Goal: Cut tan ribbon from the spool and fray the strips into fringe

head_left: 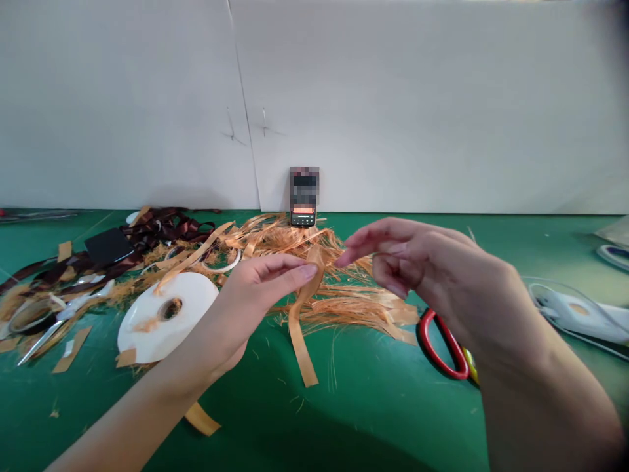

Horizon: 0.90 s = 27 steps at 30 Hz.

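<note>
Orange ribbon (301, 328) is hanging above the table (344, 419), its upper end pinched in my left hand (260, 295). My right hand (417, 262) is curling just beside it, and I cannot tell whether those fingers are gripping anything. Frayed orange strands (339, 308) are lying behind the ribbon, and a white spool (142, 328) is sitting near my left wrist.

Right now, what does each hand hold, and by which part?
The fingers of the left hand seem to pinch an orange ribbon near its upper loop; whether the right hand, fingertips beside that loop, holds it cannot be told.
</note>
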### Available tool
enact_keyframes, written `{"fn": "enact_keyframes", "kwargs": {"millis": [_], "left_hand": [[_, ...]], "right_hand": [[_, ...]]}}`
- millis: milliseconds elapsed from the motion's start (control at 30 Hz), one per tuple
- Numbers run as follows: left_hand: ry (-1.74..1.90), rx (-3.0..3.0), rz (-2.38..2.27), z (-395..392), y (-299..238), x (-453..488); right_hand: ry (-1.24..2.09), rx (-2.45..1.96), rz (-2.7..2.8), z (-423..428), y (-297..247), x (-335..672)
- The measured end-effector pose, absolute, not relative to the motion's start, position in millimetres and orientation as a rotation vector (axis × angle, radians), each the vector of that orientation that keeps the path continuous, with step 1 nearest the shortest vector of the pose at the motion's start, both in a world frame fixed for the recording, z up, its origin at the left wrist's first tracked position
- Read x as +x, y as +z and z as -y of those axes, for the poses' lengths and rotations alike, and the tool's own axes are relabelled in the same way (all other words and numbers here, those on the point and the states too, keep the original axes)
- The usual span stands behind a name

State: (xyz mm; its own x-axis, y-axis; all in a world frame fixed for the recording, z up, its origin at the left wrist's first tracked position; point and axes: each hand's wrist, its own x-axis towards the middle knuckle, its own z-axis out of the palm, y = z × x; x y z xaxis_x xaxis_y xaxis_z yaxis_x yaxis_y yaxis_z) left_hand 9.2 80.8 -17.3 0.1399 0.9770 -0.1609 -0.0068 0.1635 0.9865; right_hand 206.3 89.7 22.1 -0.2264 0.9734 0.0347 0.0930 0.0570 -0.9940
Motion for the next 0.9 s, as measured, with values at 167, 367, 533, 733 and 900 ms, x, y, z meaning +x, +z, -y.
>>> {"fn": "enact_keyframes", "kwargs": {"millis": [167, 367, 533, 733, 900], "left_hand": [[1.018, 1.115, -1.141, -78.8, -15.8, 9.2], [1.055, 1.093, -1.128, -78.0, -14.4, 8.9], [1.099, 1.044, -1.156, -77.5, -14.5, 7.9], [1.083, 1.064, -1.166, -79.4, -17.9, 8.5], [1.078, 1.064, -1.164, -79.0, -19.8, 12.0]], "right_hand": [[1.319, -1.265, 1.692, -91.2, 18.1, 208.1], [1.103, -1.409, 1.840, -86.6, 23.6, 204.7], [0.954, -1.465, 1.736, -88.9, 24.9, 208.2], [0.873, -1.591, 1.573, -92.2, 21.2, 218.0], [0.786, -1.457, 1.373, -91.1, 19.9, 218.5]]}}
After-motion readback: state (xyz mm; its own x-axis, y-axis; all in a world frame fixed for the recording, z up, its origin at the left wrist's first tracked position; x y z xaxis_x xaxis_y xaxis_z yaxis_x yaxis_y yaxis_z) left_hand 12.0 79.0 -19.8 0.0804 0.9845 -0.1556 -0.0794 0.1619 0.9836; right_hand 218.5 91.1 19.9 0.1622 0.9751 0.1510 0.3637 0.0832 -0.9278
